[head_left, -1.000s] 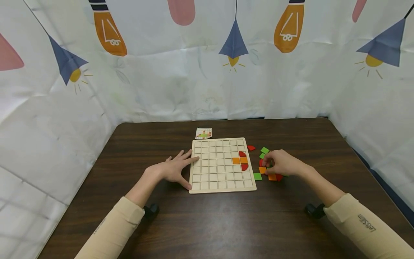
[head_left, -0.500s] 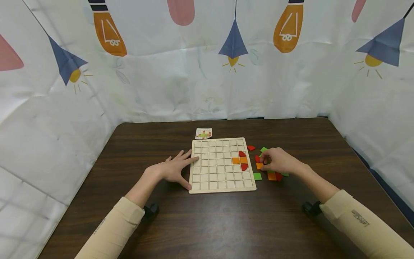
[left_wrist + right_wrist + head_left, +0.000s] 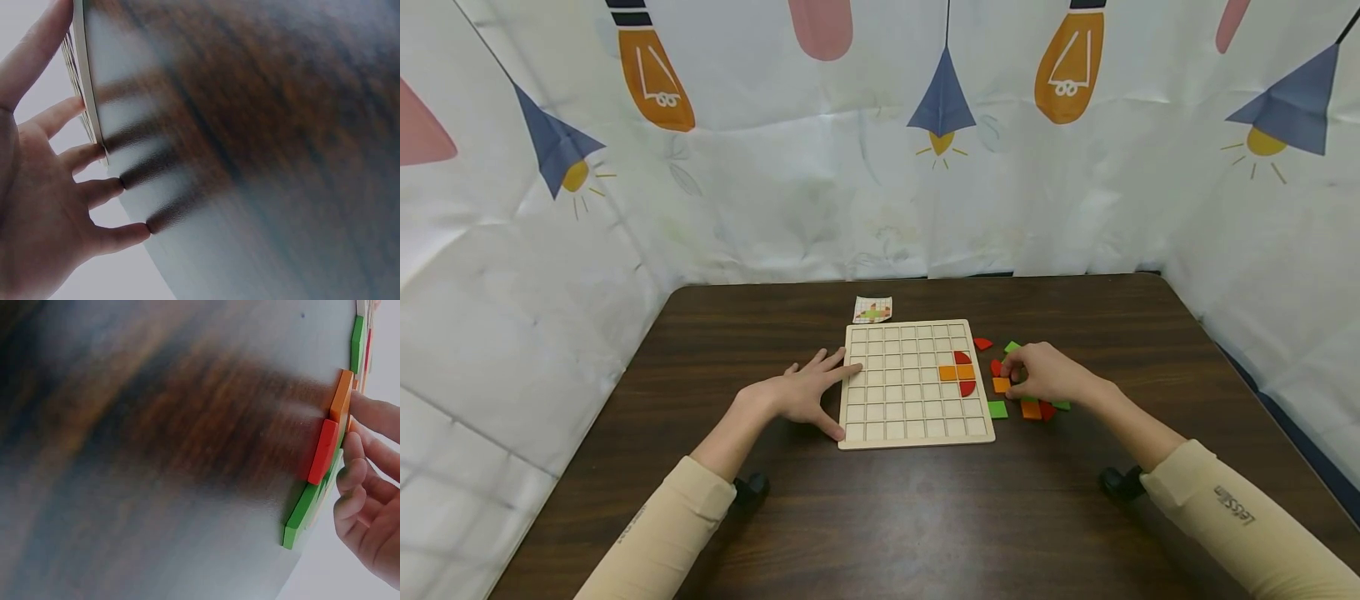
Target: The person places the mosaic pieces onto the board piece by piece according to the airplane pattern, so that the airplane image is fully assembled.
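Observation:
The left hand (image 3: 801, 392) has its fingers spread, with thumb and fingertips at the left edge of a pale wooden grid board (image 3: 895, 408). In the left wrist view, its outer fingertips touch the table. On the board's right side lie two orange square tiles (image 3: 948, 372) and two red quarter-round tiles (image 3: 967, 388). The right hand (image 3: 1048, 372) is low over a pile of loose tiles, thumb and index fingertips beside an orange square (image 3: 1002, 385) and a red tile (image 3: 996, 367). Whether it pinches a tile is hidden. Its other fingers curl in the right wrist view.
A small pattern card (image 3: 872, 310) lies behind the board. Loose green tiles (image 3: 997, 409), another orange square (image 3: 1032, 409) and a red tile (image 3: 982, 342) lie right of the board on the dark wooden table (image 3: 910, 517). A printed curtain (image 3: 880, 208) hangs behind.
The right hand has shifted slightly left and away, and the orange square and red tile at its fingertips slid left towards the board. The left hand and the board have stayed put.

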Action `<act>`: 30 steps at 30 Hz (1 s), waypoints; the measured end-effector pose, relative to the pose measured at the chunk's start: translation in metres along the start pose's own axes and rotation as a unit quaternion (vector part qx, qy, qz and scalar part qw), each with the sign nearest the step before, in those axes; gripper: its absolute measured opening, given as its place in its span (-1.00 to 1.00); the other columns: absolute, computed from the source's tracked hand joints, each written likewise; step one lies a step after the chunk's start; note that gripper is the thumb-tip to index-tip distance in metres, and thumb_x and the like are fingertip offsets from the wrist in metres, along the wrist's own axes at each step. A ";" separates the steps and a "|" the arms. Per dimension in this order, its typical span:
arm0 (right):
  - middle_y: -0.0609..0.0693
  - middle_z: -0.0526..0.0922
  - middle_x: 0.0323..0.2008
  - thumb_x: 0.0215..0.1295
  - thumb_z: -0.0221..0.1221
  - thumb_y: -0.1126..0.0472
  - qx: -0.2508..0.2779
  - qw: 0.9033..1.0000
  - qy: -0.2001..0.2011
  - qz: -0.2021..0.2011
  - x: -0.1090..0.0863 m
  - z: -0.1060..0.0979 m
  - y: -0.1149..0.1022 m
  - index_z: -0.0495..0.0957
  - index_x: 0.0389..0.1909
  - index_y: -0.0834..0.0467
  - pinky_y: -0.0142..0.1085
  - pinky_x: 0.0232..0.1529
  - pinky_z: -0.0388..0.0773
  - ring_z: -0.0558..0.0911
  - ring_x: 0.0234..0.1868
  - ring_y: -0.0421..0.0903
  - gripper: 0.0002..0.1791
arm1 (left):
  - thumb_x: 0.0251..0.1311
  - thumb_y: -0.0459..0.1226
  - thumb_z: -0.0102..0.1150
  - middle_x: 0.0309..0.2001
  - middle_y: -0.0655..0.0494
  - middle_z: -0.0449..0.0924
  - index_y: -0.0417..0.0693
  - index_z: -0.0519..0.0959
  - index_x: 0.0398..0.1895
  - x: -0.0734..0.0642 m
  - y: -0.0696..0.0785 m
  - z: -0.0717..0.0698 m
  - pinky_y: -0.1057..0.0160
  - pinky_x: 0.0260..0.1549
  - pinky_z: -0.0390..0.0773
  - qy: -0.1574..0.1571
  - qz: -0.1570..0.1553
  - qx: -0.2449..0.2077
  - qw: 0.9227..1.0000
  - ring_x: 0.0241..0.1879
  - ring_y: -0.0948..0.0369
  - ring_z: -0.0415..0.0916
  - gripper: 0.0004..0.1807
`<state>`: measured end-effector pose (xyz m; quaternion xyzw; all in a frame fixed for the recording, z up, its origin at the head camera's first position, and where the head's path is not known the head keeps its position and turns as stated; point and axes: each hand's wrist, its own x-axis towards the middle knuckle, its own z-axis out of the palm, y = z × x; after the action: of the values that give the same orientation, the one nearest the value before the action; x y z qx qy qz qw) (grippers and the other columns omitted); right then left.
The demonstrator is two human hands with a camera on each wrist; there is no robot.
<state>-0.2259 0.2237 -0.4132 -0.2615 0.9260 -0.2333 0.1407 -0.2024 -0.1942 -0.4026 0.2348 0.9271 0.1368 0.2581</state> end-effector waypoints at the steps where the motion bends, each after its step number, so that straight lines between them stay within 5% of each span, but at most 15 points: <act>1: -0.06 0.59 -0.37 0.22 0.46 0.23 -0.001 1.000 0.000 -0.002 0.000 0.000 0.000 0.67 -0.19 0.21 -0.24 -0.35 0.51 0.48 -0.38 -0.10 -0.78 | -0.01 0.22 0.54 0.67 -0.06 -0.36 0.16 -0.01 0.69 0.000 0.000 0.000 -0.47 0.37 -0.20 -0.001 0.000 0.000 1.000 0.60 -0.16 -0.44 0.27; 30: -0.13 0.63 -0.42 0.28 0.38 0.33 0.036 0.998 0.027 -0.049 0.007 0.002 -0.013 0.65 -0.14 0.27 -0.25 -0.31 0.56 0.54 -0.40 -0.17 -0.83 | 0.01 0.21 0.53 0.67 -0.06 -0.38 0.15 -0.01 0.69 -0.001 -0.002 0.000 -0.47 0.37 -0.22 -0.002 0.007 0.000 1.000 0.60 -0.16 -0.45 0.26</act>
<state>-0.2251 0.2093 -0.4091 -0.2951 0.9063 -0.2805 0.1133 -0.2027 -0.1964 -0.4035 0.2421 0.9248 0.1379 0.2592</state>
